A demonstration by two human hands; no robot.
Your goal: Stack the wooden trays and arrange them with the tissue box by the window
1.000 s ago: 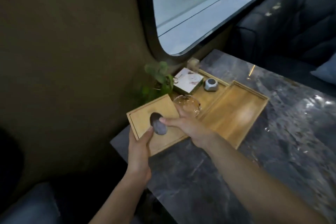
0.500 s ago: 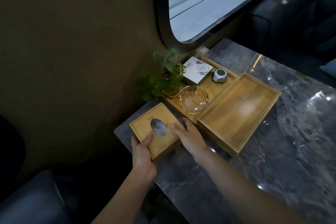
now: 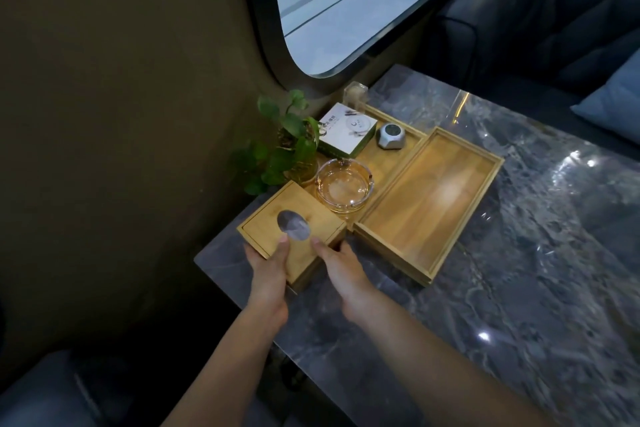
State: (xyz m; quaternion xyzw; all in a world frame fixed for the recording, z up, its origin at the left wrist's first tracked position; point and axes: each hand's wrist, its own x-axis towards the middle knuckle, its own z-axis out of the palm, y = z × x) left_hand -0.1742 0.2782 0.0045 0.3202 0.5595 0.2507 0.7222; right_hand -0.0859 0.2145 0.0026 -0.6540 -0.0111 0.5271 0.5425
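Over at 9 o'clock, the plant (image 3: 292,146) is sitting against the wall, just beside the wooden tissue box (image 3: 292,227), which is resting at the surface's (image 3: 519,288) near-left corner. The left hand (image 3: 268,265) is gripping the box's near-left edge, its thumb lying on the lid next to the oval opening, probably to keep the box square while it is being nudged into place. The right hand (image 3: 341,270) is pressing on the box's near-right corner, fingers (image 3: 320,246) curled over the top and side, so both hands are grasping the box rather than lying loose on it. The pair of grips looks meant to slide the box snug against the trays.

At 12 o'clock from the box, the glass ashtray (image 3: 344,187) is sitting on the narrow tray (image 3: 391,156), which is running toward the window (image 3: 346,3); a white and green box (image 3: 346,132) and a small grey device (image 3: 391,136) are also sitting on it, with a clear holder (image 3: 355,95) at its far end.

At 3 o'clock, the wide tray (image 3: 429,199) is lying empty, touching the narrow one along its long side. The 2 trays are side by side, not stacked, so I judge that stacking is not yet done and the loaded tray would need clearing first.
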